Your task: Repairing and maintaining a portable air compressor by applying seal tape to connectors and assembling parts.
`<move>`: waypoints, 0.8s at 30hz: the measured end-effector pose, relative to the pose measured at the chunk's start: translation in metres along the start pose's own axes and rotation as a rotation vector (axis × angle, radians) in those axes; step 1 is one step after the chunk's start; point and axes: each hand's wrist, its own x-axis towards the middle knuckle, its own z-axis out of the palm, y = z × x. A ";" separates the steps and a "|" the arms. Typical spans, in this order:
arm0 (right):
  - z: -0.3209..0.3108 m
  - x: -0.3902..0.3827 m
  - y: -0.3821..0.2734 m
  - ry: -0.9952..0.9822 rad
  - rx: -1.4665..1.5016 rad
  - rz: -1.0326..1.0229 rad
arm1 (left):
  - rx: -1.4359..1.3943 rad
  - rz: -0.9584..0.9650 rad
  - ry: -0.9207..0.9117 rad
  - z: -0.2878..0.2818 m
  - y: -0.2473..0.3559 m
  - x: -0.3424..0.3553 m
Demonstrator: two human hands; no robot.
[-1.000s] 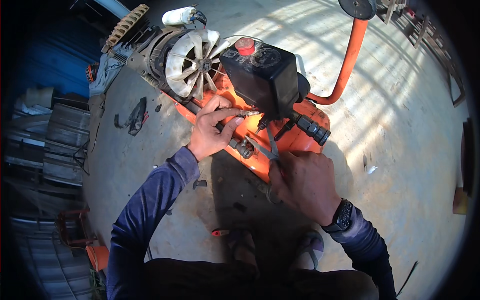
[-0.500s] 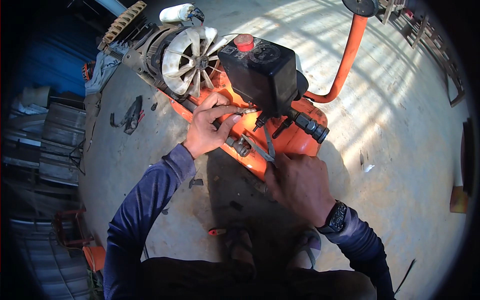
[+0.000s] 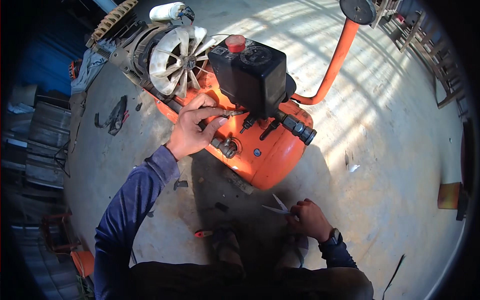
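Observation:
My left hand (image 3: 191, 130) pinches a thin cable (image 3: 233, 113) beside the underside of a black pressure switch box (image 3: 260, 80). What lies between the fingertips is partly hidden. The box, topped with a red knob (image 3: 235, 43), stands on the orange tank (image 3: 280, 155) of an air compressor. Below the left fingers, a metal valve (image 3: 227, 148) sticks out of the tank. Well away from the tank, over the floor in front of my feet, my right hand (image 3: 312, 220) grips scissors (image 3: 278, 205) with the blades apart, pointing to the left.
A motor with a white fan (image 3: 181, 62) and a white cylinder (image 3: 166, 11) stand at the tank's far left. An orange handle (image 3: 332, 70) rises at right. On the floor lie a dark tool or cloth (image 3: 116, 117) and a red-handled tool (image 3: 202, 233).
My right hand has drawn the scissors back from beneath the switch box, toward my body. My left hand keeps its pinch by the box. The view has shifted slightly.

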 end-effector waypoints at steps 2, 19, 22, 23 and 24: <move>0.023 -0.015 0.039 -0.010 -0.012 -0.013 | 0.024 -0.011 -0.010 -0.003 -0.001 0.002; -0.030 0.035 0.060 1.066 0.607 0.042 | -0.013 -0.073 -0.050 -0.011 0.002 -0.006; -0.051 0.034 -0.031 0.870 0.542 -0.142 | 0.004 -0.081 -0.034 -0.024 0.005 -0.010; -0.058 0.036 -0.049 0.756 0.456 -0.221 | 0.017 -0.080 -0.032 -0.023 0.002 -0.009; -0.062 0.041 -0.062 0.643 0.371 -0.299 | 0.032 -0.078 -0.031 -0.022 0.000 -0.009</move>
